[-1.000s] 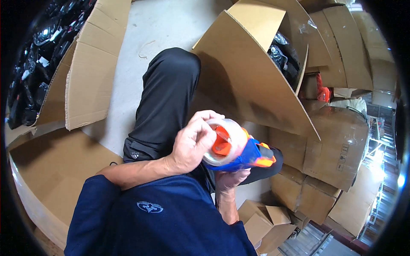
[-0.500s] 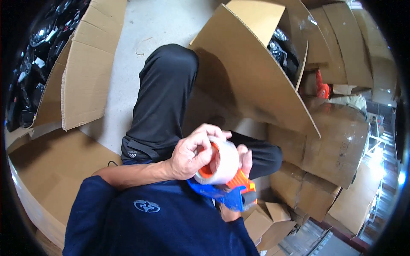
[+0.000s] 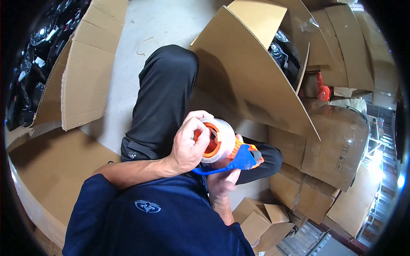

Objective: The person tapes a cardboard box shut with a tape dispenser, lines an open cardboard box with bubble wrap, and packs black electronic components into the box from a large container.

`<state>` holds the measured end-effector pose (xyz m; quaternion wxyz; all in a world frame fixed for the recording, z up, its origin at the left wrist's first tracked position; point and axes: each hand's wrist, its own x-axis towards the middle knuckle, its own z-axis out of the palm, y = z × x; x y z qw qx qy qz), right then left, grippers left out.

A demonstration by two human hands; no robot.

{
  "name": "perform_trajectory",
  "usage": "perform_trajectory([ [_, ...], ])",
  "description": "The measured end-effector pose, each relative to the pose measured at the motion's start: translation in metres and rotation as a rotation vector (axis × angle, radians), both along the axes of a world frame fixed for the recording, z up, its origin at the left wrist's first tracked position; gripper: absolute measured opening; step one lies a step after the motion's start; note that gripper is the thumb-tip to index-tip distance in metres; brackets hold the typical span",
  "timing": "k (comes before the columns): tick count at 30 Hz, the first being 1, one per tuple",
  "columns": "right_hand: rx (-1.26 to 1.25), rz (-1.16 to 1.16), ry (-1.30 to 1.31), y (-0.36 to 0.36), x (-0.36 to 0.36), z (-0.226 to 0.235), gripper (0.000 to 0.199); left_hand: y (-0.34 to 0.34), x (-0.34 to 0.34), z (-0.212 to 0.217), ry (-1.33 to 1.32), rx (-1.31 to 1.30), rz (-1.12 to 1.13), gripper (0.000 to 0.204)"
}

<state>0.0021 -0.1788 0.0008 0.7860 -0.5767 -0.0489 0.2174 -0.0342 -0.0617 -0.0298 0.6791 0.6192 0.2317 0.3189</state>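
A tape dispenser point(image 3: 243, 158) with a blue frame and orange parts is held over my lap. On its orange hub sits a wide roll of clear, whitish tape point(image 3: 229, 138). My left hand point(image 3: 188, 143) is closed on the near-left rim of the roll, thumb and fingers curled into the hub opening. From below and behind, my right hand point(image 3: 222, 183) grips the dispenser. Most of its fingers are hidden by the dispenser, with one fingertip showing past the roll's right side.
An open cardboard box point(image 3: 252, 81) stands ahead with black plastic-wrapped items inside. At the left, another box point(image 3: 87, 68) borders a heap of similar dark items point(image 3: 32, 81). Stacked cartons point(image 3: 333, 145) rise on the right, above a small open box point(image 3: 267, 222).
The dispenser has tilted in my hands, its blue frame swinging up and right. The roll's hub now faces more toward my left hand. More of my right palm and wrist shows.
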Motion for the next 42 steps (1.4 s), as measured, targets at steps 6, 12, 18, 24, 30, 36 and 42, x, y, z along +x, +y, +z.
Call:
perform_trajectory([
  [6,-0.077,0.170,-0.078,-0.022,0.036,0.014,0.125,0.023,-0.001,0.031,-0.038,0.236,-0.101,0.006],
  [12,-0.317,0.615,-0.468,-0.060,0.062,0.010,0.115,0.077,-0.006,0.071,0.120,-0.321,-0.436,0.010],
  [18,-0.659,0.792,-0.770,-0.052,0.080,0.038,0.103,0.083,-0.006,0.080,-0.005,-0.438,-0.585,0.010],
  [24,-0.844,0.659,-0.969,-0.059,0.094,0.040,0.095,0.110,-0.003,0.111,-0.021,-0.181,-0.568,0.008],
  [30,-0.984,0.432,-0.922,-0.032,0.104,0.047,0.093,0.091,0.002,0.119,-0.161,0.960,-0.683,0.017],
  [36,-0.602,0.045,-0.240,0.012,0.101,0.039,0.039,0.072,-0.025,0.112,-0.151,0.944,-0.747,0.010],
  [42,-0.562,0.198,-0.262,0.005,0.075,0.018,0.048,0.191,-0.060,0.098,0.258,0.432,0.098,0.016],
])
